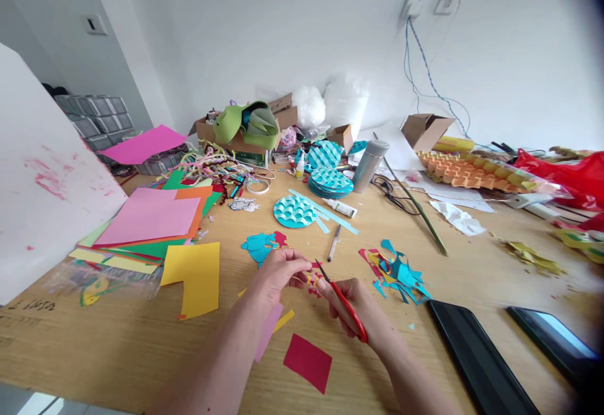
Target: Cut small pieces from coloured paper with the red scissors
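Observation:
My left hand (278, 271) pinches a small red and yellow paper cut-out (313, 280) above the wooden table (141, 346). My right hand (355, 309) is closed around red-handled scissors (343, 302), whose dark blades point up at the cut-out. A red paper square (308, 362) lies on the table just below my hands, with pink and yellow scraps (272, 327) under my left forearm. A yellow sheet (193, 276) lies to the left.
A stack of coloured paper (151, 220) sits at the left. Teal wave-patterned discs (295, 211), a glue bottle (340, 208), a pen (334, 243) and teal and red offcuts (395, 271) lie ahead. Two dark tablets (476, 358) lie at the right. Boxes and clutter line the wall.

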The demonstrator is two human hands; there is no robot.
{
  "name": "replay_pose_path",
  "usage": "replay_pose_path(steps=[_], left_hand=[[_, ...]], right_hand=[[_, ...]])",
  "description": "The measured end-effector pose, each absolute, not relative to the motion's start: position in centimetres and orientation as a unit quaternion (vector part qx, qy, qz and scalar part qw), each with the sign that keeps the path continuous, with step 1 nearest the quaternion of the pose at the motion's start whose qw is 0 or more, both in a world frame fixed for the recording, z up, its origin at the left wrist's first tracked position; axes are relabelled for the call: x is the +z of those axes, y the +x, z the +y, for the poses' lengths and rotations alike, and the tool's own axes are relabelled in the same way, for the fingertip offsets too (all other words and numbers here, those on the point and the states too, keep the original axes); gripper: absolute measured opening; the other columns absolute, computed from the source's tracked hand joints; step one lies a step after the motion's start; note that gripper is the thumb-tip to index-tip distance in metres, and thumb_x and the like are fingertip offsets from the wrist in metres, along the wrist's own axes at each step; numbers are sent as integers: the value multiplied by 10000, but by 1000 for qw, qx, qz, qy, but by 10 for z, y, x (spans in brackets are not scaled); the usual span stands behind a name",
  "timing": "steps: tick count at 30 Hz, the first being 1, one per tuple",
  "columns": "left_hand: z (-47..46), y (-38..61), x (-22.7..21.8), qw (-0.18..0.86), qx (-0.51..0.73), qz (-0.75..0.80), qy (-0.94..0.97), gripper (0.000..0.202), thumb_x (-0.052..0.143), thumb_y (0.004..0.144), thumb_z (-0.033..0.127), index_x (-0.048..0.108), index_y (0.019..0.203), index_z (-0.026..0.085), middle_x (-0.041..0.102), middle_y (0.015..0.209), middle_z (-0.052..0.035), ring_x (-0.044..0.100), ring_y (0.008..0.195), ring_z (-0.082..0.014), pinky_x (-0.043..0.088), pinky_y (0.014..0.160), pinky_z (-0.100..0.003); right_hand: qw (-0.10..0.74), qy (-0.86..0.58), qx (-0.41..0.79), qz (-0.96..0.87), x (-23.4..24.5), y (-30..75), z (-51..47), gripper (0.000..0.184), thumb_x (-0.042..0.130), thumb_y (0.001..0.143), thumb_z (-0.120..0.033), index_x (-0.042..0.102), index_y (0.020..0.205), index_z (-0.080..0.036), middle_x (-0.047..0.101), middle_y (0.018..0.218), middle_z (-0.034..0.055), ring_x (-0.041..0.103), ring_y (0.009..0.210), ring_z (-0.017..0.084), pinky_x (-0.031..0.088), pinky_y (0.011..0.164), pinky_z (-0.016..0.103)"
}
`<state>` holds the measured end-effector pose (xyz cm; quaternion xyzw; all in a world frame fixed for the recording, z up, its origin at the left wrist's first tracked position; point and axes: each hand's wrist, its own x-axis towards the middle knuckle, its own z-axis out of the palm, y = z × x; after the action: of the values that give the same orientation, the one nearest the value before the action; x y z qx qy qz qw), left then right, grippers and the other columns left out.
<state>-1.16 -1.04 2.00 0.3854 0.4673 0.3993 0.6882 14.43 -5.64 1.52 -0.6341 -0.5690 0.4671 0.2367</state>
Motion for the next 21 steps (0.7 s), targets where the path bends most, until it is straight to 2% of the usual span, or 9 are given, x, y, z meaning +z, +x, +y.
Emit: replay_pose_path(steps=[6,14,21], left_hand=[[-10,-11,20,691,412,461,374,100,703,567,203,629,604,148,641,617,-29,547,523,-107,438,551,-245],[-13,2,13,733,492,387,265,163,760,562,196,645,661,137,696,701,-61,628,631,-142,494,660,-272],[-23,14,6,738,528,367,202,181,783,560,193,645,658,130,694,682,-59,633,631,-141,484,635,-254]], right_hand=[[223,-634,480,-564,15,145,-57,581,491,765,-675,460,464,-179,397,301,-41,341,260,69,204,310,182],[268,-577,503,-585,16,140,-60,661,320,827,-718,507,533,-157,496,382,4,437,359,87,331,415,198],[307,-571,509,-566,5,138,-58,619,367,834,-696,525,581,-153,520,411,-2,453,371,89,318,405,192]])
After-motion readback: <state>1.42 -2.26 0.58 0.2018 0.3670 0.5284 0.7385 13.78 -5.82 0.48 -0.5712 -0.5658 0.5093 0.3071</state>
